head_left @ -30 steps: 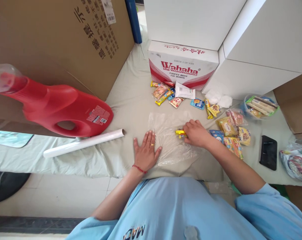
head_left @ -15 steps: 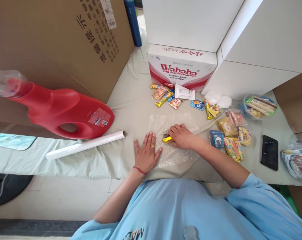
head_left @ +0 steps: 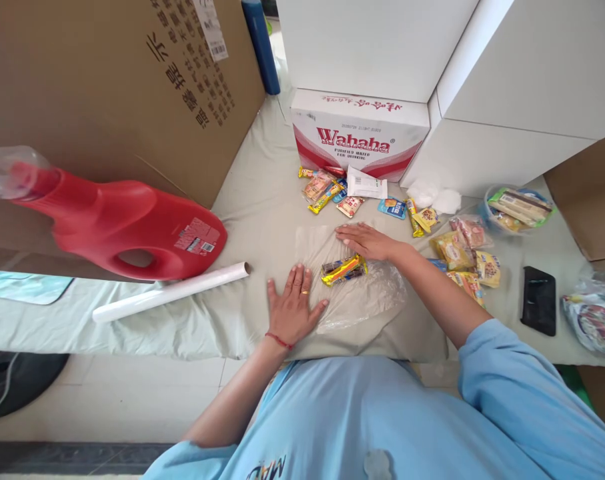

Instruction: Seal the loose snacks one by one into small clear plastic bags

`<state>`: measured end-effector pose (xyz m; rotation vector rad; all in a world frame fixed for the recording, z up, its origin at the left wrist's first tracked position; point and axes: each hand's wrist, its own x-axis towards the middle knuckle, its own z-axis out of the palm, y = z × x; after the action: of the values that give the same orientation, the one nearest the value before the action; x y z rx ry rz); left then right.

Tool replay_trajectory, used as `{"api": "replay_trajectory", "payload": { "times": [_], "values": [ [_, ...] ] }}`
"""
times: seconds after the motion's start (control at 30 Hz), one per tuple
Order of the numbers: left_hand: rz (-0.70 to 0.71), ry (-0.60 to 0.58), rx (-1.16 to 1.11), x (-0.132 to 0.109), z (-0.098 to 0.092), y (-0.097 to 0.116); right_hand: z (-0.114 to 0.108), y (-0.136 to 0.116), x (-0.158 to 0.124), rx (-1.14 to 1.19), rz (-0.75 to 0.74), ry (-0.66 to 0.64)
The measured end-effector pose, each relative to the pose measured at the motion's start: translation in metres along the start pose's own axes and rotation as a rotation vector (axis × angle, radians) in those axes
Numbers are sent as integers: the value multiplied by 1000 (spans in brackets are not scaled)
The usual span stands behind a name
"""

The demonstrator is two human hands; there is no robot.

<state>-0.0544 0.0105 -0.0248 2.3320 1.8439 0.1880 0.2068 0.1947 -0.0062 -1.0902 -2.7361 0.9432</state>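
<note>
A sheet of clear plastic film lies spread on the pale cloth in front of me. Yellow and dark wrapped snack bars rest together on the film. My left hand lies flat with spread fingers at the film's left edge, holding nothing. My right hand stretches out, palm down, over the film's far part, just beyond the bars. Its fingers are extended and nothing is in them.
A white film roll and a big red jug lie on the left. Wrapped snacks sit before a Wahaba carton. More snack packets, a plastic tub and a black phone-like object are on the right.
My right hand has let go of the snack bars and moved away from me, opening flat on the film. The bars now lie uncovered. My left hand stays in place.
</note>
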Motion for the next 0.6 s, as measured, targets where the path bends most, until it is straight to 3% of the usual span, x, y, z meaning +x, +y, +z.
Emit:
{"api": "replay_trajectory", "payload": {
  "times": [0.17,0.27,0.4,0.5,0.6],
  "values": [
    [-13,15,-31,0,3,-2,-4,6,0,48,-29,63],
    [-41,81,-56,-3,2,-6,-8,4,-17,79,-41,248],
    [-52,295,-73,-1,-16,-15,-1,-10,-71,28,67,523],
    [57,396,-104,19,-41,-21,25,-33,-118,-43,125,505],
    [255,279,-138,56,-55,-21,62,-55,-154,-193,138,339]
  ]
}}
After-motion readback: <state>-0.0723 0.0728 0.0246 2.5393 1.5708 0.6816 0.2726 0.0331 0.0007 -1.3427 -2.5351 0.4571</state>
